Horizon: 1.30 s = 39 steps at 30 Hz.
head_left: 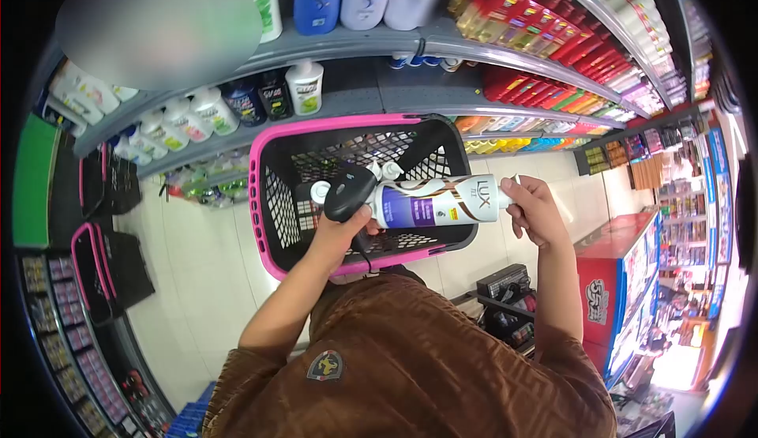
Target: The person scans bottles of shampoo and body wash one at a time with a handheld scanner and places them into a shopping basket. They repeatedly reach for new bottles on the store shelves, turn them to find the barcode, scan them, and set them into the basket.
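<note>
Over a black basket with a pink rim [264, 134], a white and purple LUX bottle [442, 201] lies sideways between my hands. My right hand [530, 207] is closed on the bottle's cap end. My left hand [341, 236] grips a black handheld scanner [351, 193], whose head is close to the bottle's purple end. A cord hangs from the scanner. White bottle caps [320, 191] show inside the basket beside the scanner; the rest of those bottles is hidden.
Shelves [347, 52] with shampoo bottles [305, 86] run across the front, with red bottles [545, 27] at the right. Black and pink baskets [118, 268] stand at the left. A red cabinet [604, 280] is at the right, near a black rack [505, 304].
</note>
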### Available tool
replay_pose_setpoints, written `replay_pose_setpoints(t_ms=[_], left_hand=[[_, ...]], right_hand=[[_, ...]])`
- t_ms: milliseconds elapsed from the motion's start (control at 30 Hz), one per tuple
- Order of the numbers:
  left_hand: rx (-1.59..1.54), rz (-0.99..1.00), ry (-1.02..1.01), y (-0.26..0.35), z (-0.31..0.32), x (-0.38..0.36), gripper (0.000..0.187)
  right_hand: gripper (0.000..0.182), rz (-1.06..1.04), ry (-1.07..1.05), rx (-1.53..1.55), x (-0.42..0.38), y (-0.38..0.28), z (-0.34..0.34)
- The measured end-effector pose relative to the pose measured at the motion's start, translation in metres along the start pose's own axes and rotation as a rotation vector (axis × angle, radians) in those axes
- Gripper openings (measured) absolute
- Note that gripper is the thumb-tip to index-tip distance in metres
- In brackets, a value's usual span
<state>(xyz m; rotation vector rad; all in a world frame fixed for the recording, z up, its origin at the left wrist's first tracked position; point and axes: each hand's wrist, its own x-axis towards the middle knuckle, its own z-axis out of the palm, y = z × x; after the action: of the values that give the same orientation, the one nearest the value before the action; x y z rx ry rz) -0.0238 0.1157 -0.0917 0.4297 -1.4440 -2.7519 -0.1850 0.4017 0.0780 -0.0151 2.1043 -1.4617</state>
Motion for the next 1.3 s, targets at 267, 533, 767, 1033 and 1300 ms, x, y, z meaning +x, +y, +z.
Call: replay_pose_setpoints(t_ms=[267,533,767,1033,1300], left_hand=[[-0.134,-0.237,0.116,-0.017,0.013,-0.011,0.055],[-0.265,-0.116,0.015,-0.032,0.038,-0.018,0.076],[0.469,0.472,0.081,-0.054,0.082,-0.01,0.088],[0.677,0.39,-0.05,-0.021,0.122,0.005,0.067],[0.573,-0.09,-0.291,0.006,0.15,0.004,0.054]], right_hand=[[0.033,-0.068,-0.073,0.036,-0.003,0.014,0.009],[0.033,-0.135,-0.001,0.125,0.028,0.049,0.001],[0.067,-0.143,0.005,0.996,0.038,0.077,0.054],[0.063,-0.095,-0.127,1.062,0.082,0.099,0.004],[0.085,-0.171,-0.478,1.053,0.13,0.109,-0.047]])
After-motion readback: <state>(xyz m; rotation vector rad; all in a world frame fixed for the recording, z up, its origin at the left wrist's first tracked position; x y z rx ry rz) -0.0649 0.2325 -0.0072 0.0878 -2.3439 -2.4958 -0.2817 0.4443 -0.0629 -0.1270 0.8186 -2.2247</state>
